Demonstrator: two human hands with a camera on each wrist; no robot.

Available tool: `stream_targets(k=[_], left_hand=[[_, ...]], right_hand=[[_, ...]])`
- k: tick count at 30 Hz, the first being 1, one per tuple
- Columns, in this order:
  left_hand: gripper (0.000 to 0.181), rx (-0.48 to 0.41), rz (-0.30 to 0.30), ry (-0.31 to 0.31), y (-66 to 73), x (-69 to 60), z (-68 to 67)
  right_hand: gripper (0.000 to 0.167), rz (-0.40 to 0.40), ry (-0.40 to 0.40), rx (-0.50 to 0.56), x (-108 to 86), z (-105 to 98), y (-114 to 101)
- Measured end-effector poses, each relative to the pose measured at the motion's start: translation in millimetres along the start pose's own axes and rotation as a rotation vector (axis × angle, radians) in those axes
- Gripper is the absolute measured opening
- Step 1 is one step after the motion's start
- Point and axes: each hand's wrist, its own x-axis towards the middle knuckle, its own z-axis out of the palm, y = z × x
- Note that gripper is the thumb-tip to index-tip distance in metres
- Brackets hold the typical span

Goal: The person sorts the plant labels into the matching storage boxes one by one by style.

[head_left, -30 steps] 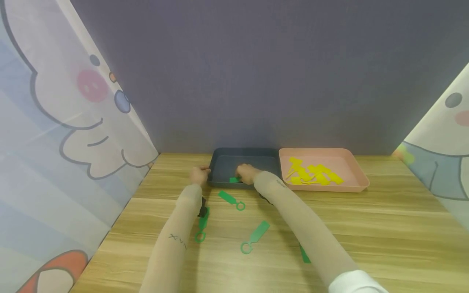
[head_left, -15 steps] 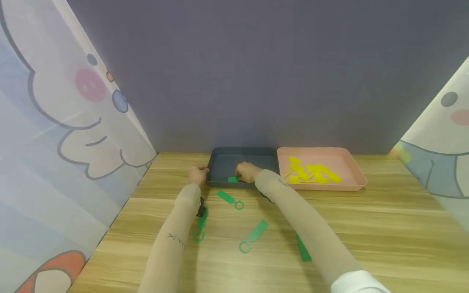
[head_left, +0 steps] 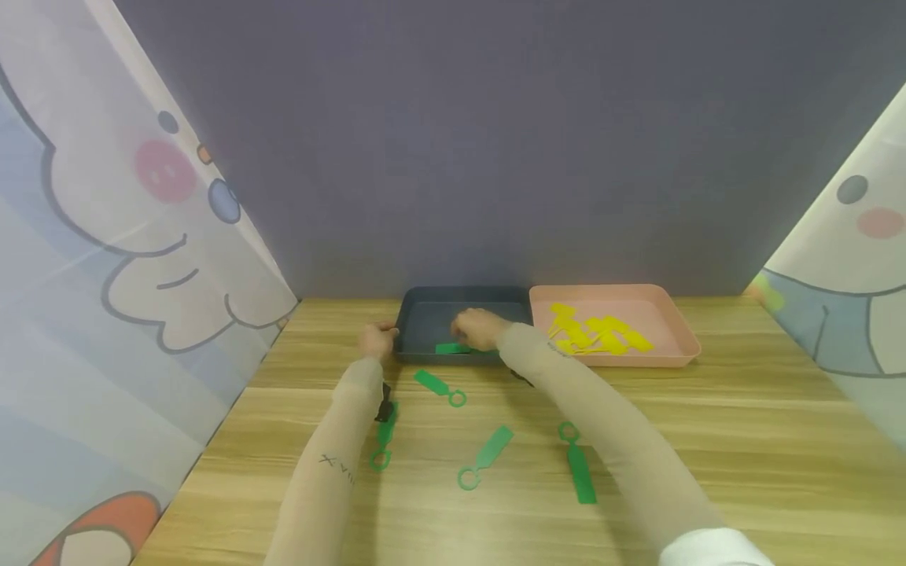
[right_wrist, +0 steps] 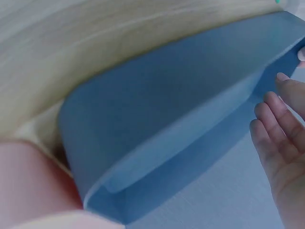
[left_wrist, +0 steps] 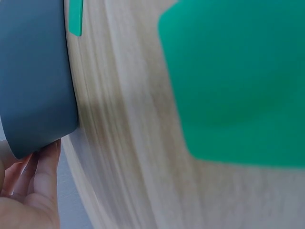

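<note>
My left hand [head_left: 377, 340] grips the left wall of the dark blue tray [left_wrist: 35, 76], thumb on the rim and fingers against the outside. Over the front of that tray [head_left: 418, 358] hovers my right hand [right_wrist: 283, 138], its fingers loosely bent with nothing visible between them. Beneath it a green tag [head_left: 449, 348] lies inside the tray along the front wall, partly hidden by the hand. More green ring-ended tags rest on the table: one [head_left: 432, 383] before the tray, one [head_left: 386, 428] beside my left forearm, one [head_left: 494, 448] in the middle, one [head_left: 581, 474] by my right forearm.
A pink tray [head_left: 661, 314] stands against the blue one on its right, with several yellow tags [head_left: 609, 336] in a pile. A grey panel [head_left: 481, 149] rises behind both trays. Cartoon-printed cloths flank the wooden table [head_left: 743, 464].
My right hand has let go of the green tag, which now lies more exposed in the tray. The right forearm has shifted, uncovering the tag beside it. My left hand keeps its grip.
</note>
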Motion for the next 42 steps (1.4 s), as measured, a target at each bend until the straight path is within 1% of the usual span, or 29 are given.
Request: stream_targets(k=[3,6,12,16,19,22,26,29,31,34,36,39,42], left_hand=[[0.030,0.006,-0.001,0.003,2.3,-0.4,0.1],[0.031,-0.007,-0.004,-0.005,4.3,-0.8,-0.5],[0.032,-0.008,0.010,-0.020,5.3,-2.2,-4.3],[0.032,-0.001,0.016,-0.021,5.6,-3.2,-6.7],[0.032,-0.003,0.009,-0.027,5.2,-3.1,-8.1],[0.033,0.008,0.005,-0.024,4.2,-2.1,-9.0],[0.033,0.030,0.002,-0.014,2.0,0.4,-8.5],[0.033,0.039,-0.006,-0.026,0.6,1.8,-7.2],[0.033,0.042,-0.006,-0.032,-0.1,2.0,-6.5],[0.034,0.031,-0.007,-0.041,-0.3,0.8,-6.3],[0.034,0.022,0.001,-0.049,-0.1,-0.7,-6.3],[0.035,0.001,0.007,-0.068,-0.1,-3.0,-6.0],[0.036,-0.008,0.009,-0.084,-0.5,-4.9,-5.5]], right_hand=[[0.029,-0.024,0.016,-0.025,-9.7,-8,0],[0.029,-0.031,0.034,-0.041,-20.5,-16,1],[0.028,-0.060,0.062,-0.107,-40.2,-28,2],[0.027,-0.088,0.068,-0.133,-55.0,-34,1],[0.028,-0.113,0.072,-0.180,-67.8,-35,-1],[0.028,-0.157,0.093,-0.244,-80.7,-34,-2],[0.025,-0.249,0.162,-0.341,-96.3,-27,1],[0.023,-0.302,0.196,-0.369,-110.4,-19,5],[0.024,-0.322,0.194,-0.350,-120.7,-14,8],[0.025,-0.336,0.168,-0.298,-135.5,-8,9],[0.026,-0.342,0.148,-0.284,-144.0,-5,8],[0.030,-0.349,0.129,-0.306,-156.3,-1,6],[0.033,-0.375,0.119,-0.332,-167.9,4,6]])
